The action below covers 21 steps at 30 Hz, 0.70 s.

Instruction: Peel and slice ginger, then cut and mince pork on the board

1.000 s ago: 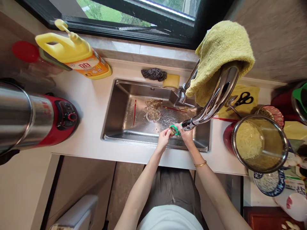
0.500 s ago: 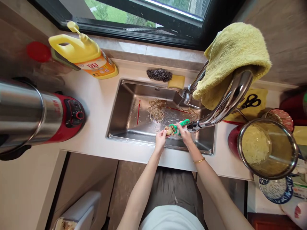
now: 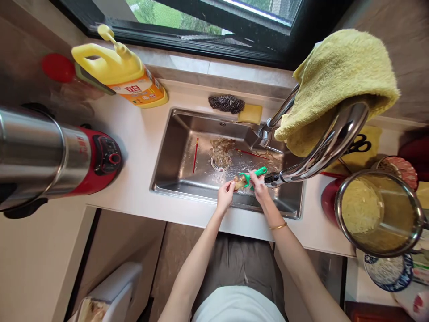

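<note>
Over the front part of the steel sink [image 3: 161, 172], my left hand [image 3: 225, 194] pinches a small knobby tan root, apparently a piece of ginger [image 3: 239, 182]. My right hand [image 3: 260, 188] is closed around a green peeler [image 3: 259, 171], whose head meets the root. Fingers hide part of both. Brown wet peelings [image 3: 221, 150] lie heaped around the drain [image 3: 220, 163]. One red chopstick [image 3: 195, 155] rests on the sink floor at left, and another red stick [image 3: 251, 154] lies to the right of the heap.
A chrome faucet [image 3: 315, 163] draped with a yellow towel [image 3: 348, 71] reaches over the sink's right side. A steel pot [image 3: 398, 214] stands right, a detergent bottle [image 3: 134, 82] back left, a red-based appliance [image 3: 103, 161] left. Behind the sink sit a scourer [image 3: 226, 103] and sponge [image 3: 250, 114].
The peeler's head has shifted slightly against the root, and the root is turned a little in my left hand. The view has moved slightly. Both grips stay the same.
</note>
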{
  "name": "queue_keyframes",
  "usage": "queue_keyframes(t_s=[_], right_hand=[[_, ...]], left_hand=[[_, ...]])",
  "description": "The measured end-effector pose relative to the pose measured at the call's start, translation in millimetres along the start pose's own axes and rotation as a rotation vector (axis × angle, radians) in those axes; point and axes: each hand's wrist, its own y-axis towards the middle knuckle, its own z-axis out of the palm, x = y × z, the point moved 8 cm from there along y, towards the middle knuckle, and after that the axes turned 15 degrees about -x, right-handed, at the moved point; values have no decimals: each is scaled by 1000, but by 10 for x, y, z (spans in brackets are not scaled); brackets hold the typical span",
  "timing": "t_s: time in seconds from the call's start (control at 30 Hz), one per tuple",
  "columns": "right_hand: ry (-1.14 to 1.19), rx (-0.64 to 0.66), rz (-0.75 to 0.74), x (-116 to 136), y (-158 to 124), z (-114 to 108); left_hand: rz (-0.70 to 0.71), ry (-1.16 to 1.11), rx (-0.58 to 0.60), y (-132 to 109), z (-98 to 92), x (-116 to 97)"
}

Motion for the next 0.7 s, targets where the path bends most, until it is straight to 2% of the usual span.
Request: queue_keyframes(t_s=[0.1, 0.23, 0.37, 0.47, 0.57, 0.7], right_hand=[[100, -27, 115, -68, -113, 39], [181, -77, 249, -132, -216, -64], [183, -64, 285, -156, -297, -139], [146, -90, 231, -132, -236, -231], [99, -139, 64, 2, -75, -314], [-3, -61, -89, 130, 72, -224]], left_hand=[[4, -48, 89, -74, 144, -128], [43, -159, 211, -175, 277, -302], [7, -291, 124, -138, 307, -306], [-100, -392, 116, -101, 365, -211], [-173, -381, 226, -123, 457, -131], [-117, -219, 334, -183, 500, -111]])
